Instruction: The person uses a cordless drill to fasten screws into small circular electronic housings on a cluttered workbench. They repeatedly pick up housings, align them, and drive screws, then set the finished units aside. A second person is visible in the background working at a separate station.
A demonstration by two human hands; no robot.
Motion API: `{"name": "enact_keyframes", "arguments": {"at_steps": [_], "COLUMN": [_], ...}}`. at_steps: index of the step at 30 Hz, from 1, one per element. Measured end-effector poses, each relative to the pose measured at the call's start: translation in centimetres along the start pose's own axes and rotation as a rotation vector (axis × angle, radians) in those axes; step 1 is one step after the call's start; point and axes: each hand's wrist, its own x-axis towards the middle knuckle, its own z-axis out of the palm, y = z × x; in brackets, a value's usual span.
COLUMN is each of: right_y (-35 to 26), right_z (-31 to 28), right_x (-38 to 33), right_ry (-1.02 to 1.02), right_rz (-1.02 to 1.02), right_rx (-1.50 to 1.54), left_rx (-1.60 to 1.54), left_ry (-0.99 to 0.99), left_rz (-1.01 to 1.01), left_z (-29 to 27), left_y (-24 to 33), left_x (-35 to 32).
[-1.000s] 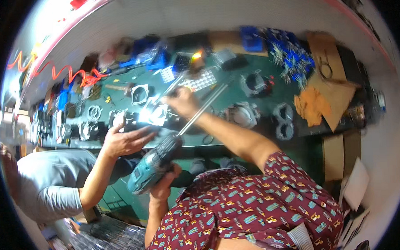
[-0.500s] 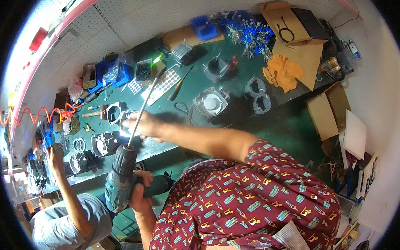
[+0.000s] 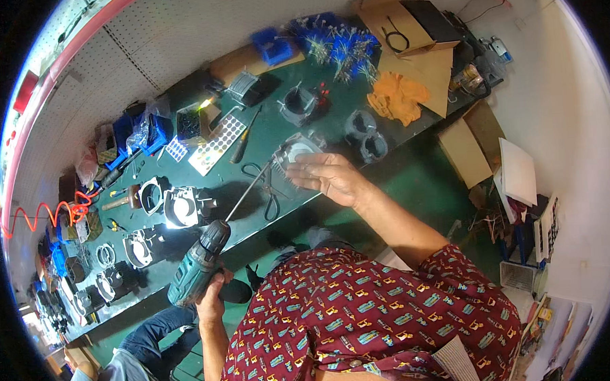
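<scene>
My left hand [image 3: 211, 300] is wrapped round the grip of a green and black power drill [image 3: 198, 267]. The drill's long thin bit slants up and right, its tip close to a round grey metal motor housing [image 3: 296, 147] on the bench. My right hand [image 3: 328, 179] reaches over the near side of that housing, fingers stretched out and partly covering it; whether they touch it I cannot tell. Black-handled scissors [image 3: 271, 204] lie just left of the housing. Another housing [image 3: 183, 208] with a pale round centre sits farther left, beside an open metal ring [image 3: 153, 195].
On the green bench [image 3: 252, 223] are a screwdriver [image 3: 245, 138], a sticker sheet [image 3: 218, 143], orange gloves [image 3: 397, 98], blue-wired parts [image 3: 343, 49] and more housings [image 3: 298, 103]. A hammer [image 3: 125, 198] lies left. Another person's hand and sleeve [image 3: 85, 380] are at lower left.
My right hand has moved right, from the left housing to the one farther right. The drill's bit has swung rightward. The other person's arm has dropped from the bench. The view has shifted.
</scene>
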Motion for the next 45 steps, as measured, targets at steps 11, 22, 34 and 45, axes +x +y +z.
{"name": "enact_keyframes", "arguments": {"at_steps": [11, 22, 34, 45], "right_y": [1.0, 1.8, 0.7, 1.6], "right_z": [1.2, 3.3, 3.1, 3.5], "right_x": [0.9, 2.4, 2.5, 2.5], "right_ry": [0.024, 0.095, 0.023, 0.016], "right_rz": [-0.008, -0.008, -0.002, -0.072], "right_rx": [-0.015, -0.248, -0.187, -0.312], "left_rx": [0.070, -0.013, 0.073, 0.129], "left_ry": [0.016, 0.080, 0.160, 0.124], "left_rz": [-0.109, -0.134, -0.144, -0.151], "left_z": [-0.5, -1.5, 1.2, 0.3], "left_y": [0.2, -1.9, -1.0, -1.2], "left_x": [0.4, -0.7, -1.3, -1.0]}}
